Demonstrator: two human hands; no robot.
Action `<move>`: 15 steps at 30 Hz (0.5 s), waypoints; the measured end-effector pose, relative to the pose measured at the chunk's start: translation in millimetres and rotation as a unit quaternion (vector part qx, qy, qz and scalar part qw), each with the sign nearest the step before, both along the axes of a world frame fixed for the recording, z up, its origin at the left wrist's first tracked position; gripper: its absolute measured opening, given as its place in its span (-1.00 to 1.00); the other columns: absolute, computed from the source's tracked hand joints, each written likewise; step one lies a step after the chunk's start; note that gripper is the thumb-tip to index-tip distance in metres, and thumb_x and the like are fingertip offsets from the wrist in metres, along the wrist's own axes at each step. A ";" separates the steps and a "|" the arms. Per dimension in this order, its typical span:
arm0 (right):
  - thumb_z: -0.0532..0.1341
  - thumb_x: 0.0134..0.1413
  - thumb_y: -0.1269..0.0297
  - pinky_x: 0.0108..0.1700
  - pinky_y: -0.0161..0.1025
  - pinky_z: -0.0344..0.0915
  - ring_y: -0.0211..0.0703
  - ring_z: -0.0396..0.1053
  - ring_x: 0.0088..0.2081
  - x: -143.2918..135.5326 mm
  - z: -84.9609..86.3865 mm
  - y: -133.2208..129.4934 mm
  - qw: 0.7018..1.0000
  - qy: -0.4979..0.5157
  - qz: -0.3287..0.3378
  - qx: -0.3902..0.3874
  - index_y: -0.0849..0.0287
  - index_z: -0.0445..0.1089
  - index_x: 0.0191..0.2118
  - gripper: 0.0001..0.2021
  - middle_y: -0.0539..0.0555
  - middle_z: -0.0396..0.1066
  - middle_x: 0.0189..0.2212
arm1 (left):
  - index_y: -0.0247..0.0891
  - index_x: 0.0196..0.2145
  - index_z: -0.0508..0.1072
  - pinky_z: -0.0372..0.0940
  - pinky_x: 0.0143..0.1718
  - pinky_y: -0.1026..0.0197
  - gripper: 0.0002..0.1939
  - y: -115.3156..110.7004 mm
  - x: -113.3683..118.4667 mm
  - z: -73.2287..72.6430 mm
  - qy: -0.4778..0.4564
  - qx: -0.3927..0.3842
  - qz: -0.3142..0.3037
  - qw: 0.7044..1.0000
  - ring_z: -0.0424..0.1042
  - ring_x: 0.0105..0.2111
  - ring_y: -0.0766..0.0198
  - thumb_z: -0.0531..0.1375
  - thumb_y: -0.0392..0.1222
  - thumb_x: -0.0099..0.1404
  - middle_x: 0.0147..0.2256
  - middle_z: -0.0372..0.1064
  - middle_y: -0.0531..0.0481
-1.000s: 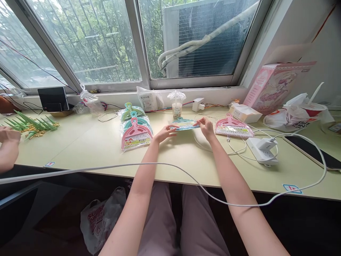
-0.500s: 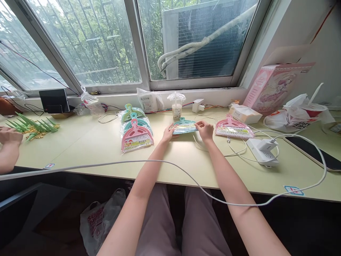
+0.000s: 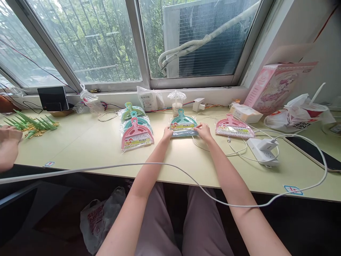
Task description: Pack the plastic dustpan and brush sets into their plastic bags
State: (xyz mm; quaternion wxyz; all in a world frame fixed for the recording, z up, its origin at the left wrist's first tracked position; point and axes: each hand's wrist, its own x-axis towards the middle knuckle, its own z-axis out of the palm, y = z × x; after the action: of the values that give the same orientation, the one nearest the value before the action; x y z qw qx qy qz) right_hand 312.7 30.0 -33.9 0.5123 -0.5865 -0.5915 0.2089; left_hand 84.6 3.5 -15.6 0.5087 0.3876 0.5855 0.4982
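Observation:
A blue-green dustpan and brush set [image 3: 183, 125] in clear wrapping is held upright, or nearly so, above the table in front of me. My left hand [image 3: 167, 133] grips its lower left corner, fingers closed. At the lower right corner, my right hand [image 3: 204, 132] pinches the wrapping. To the left lies a row of overlapping wrapped sets: a pink dustpan set [image 3: 137, 134] in front, a blue-green one behind it and a green dustpan set [image 3: 130, 109] at the back. Another pink dustpan set [image 3: 234, 127] lies to the right.
A white cable [image 3: 170, 164] crosses in front of my forearms. Right of me are a power strip [image 3: 262, 151], a phone [image 3: 317, 153] and a tissue box [image 3: 245, 113]. A lidded drink cup [image 3: 177, 103] stands behind the held set. At far left, another person's hand [image 3: 10, 140] is near green stalks [image 3: 33, 124].
The blue-green dustpan set has tipped up from nearly flat, so its front and label now face me. Both my hands keep hold of its lower corners.

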 end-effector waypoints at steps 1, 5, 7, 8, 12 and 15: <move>0.38 -0.17 0.21 -0.05 -0.01 0.42 0.00 0.43 -0.16 0.9 0.0 0.2 1.000 -0.004 0.004 -0.007 0.12 0.37 -0.50 -0.81 0.14 0.43 -0.26 | -0.28 0.21 0.29 0.38 -0.01 0.05 -0.37 -0.8 0.1 0.3 -0.005 0.000 0.005 1.000 0.45 0.03 0.06 0.23 -0.35 0.16 0.05 0.43 -0.24; 0.43 -0.27 0.21 -0.17 -0.11 0.44 -0.06 0.47 -0.27 3.7 4.6 -2.8 0.999 0.048 0.003 -0.003 0.08 0.41 -0.14 -0.55 0.04 0.51 -0.35 | -0.29 0.24 0.25 0.36 0.02 0.07 -0.38 -4.5 1.7 2.4 -0.020 0.012 0.016 1.000 0.42 0.07 0.06 0.22 -0.34 0.22 0.11 0.38 -0.26; 0.45 -0.33 0.25 -0.15 -0.10 0.45 -0.05 0.49 -0.26 3.6 9.3 -5.6 0.997 0.080 0.000 -0.015 0.09 0.39 -0.01 -0.39 0.03 0.53 -0.36 | -0.26 0.20 0.30 0.35 0.04 0.08 -0.43 -6.4 3.0 4.1 -0.023 0.023 0.019 0.999 0.42 0.07 0.07 0.23 -0.30 0.24 0.08 0.42 -0.22; 0.45 -0.34 0.26 -0.14 -0.09 0.45 -0.04 0.50 -0.25 3.2 11.7 -7.1 0.995 0.096 0.009 -0.029 0.10 0.41 -0.01 -0.39 0.04 0.54 -0.36 | -0.25 0.19 0.33 0.35 0.03 0.08 -0.46 -7.4 3.5 5.1 -0.026 0.031 0.015 0.999 0.43 0.05 0.07 0.23 -0.27 0.25 0.05 0.44 -0.19; 0.45 -0.34 0.23 -0.16 -0.05 0.48 -0.03 0.52 -0.31 3.0 18.6 -12.1 0.978 0.171 0.095 -0.072 0.16 0.53 -0.23 -0.60 0.07 0.57 -0.39 | -0.29 0.05 0.45 0.34 0.04 0.02 -0.62 -10.8 3.3 8.4 -0.038 0.100 -0.052 0.993 0.47 -0.02 0.04 0.24 -0.14 0.30 -0.05 0.51 -0.18; 0.48 -0.42 0.20 -0.19 -0.05 0.48 -0.05 0.51 -0.37 6.7 21.1 -14.9 0.967 0.209 0.120 -0.082 0.17 0.54 -0.38 -0.66 0.07 0.55 -0.46 | -0.31 -0.09 0.51 0.30 0.09 0.03 -0.62 -11.5 2.2 10.4 -0.012 0.167 -0.101 0.981 0.46 -0.01 0.02 0.37 -0.11 0.16 -0.10 0.54 -0.17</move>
State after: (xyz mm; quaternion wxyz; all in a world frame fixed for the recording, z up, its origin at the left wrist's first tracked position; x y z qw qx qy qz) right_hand 319.5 15.1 -12.8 0.5456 -0.4946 -0.5183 0.4349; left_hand 86.8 -8.0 -5.2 0.4914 0.5187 0.4454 0.5395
